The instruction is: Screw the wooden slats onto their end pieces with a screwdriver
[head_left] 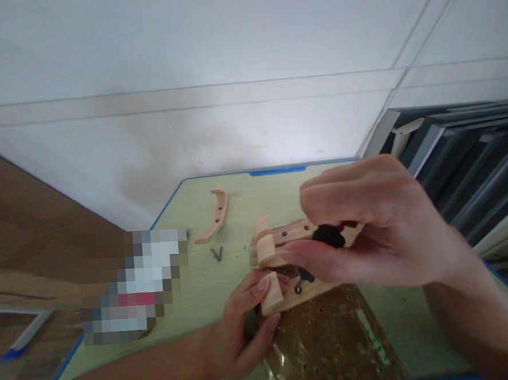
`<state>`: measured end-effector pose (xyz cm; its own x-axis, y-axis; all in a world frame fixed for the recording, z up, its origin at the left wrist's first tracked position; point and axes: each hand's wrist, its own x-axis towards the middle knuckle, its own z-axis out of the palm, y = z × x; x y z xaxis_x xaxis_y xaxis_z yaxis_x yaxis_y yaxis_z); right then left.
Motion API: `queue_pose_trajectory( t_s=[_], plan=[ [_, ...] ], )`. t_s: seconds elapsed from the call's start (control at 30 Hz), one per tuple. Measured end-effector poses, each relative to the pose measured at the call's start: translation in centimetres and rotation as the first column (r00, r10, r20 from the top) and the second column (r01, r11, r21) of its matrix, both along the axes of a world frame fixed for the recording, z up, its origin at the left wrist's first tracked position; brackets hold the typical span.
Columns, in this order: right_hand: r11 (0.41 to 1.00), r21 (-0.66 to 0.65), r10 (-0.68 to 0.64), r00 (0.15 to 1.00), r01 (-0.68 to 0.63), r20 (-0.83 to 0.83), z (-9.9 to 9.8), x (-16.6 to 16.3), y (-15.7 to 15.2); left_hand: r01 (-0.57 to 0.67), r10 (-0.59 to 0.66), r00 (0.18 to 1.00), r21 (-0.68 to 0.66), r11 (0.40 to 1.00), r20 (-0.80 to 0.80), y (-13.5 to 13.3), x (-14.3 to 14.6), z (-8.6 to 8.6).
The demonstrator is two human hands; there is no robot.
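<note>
My left hand [253, 316] is closed round the rounded end of a pale wooden piece [272, 295], its thumb on top. My right hand [376, 222] grips a black-handled tool [328, 236] from above, with most of the handle inside the fingers. The tool's dark lower part slants down to a metal fastener [298, 289] in the held wood; whether they touch I cannot tell. Just behind lie more wooden pieces with curved ends [266, 251], one showing two dark holes. All rest on a brown, tape-covered block [327, 337], partly hidden by my hands.
A loose curved wooden piece [221, 210] with two holes lies on the pale green, blue-edged table [191, 285], and dark screws [217, 253] are beside it. A pixelated object [134, 283] occupies the left side. Dark framed panels [471, 154] lean at the right. A white wall [233, 128] stands behind.
</note>
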<state>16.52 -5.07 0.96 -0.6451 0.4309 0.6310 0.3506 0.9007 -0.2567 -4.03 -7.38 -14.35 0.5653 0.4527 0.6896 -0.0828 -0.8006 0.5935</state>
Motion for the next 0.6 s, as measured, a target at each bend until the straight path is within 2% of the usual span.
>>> queue_pose_trajectory(
  t_s=[0.2, 0.27, 0.4, 0.6],
  plan=[
    [0.990, 0.053, -0.131, 0.988, 0.127, 0.082, -0.36, -0.22, 0.21, 0.005, -0.005, 1.000, -0.017, 1.000, 0.009, -0.11, -0.03, -0.08],
    [0.989, 0.058, -0.140, 0.986, 0.135, 0.089, -0.31, -0.21, 0.24, 0.011, -0.011, 1.000, -0.027, 1.000, 0.000, -0.11, -0.06, -0.11],
    [0.998, 0.055, -0.023, 0.999, 0.022, 0.027, -0.09, -0.05, 0.29, 0.012, -0.013, 1.000, -0.043, 0.999, -0.009, -0.08, -0.22, -0.03],
    [0.964, -0.153, 0.217, 0.976, -0.217, -0.020, 0.34, 0.61, 0.49, 0.023, -0.024, 1.000, -0.024, 0.999, -0.006, -0.10, -0.42, 0.42]
  ],
)
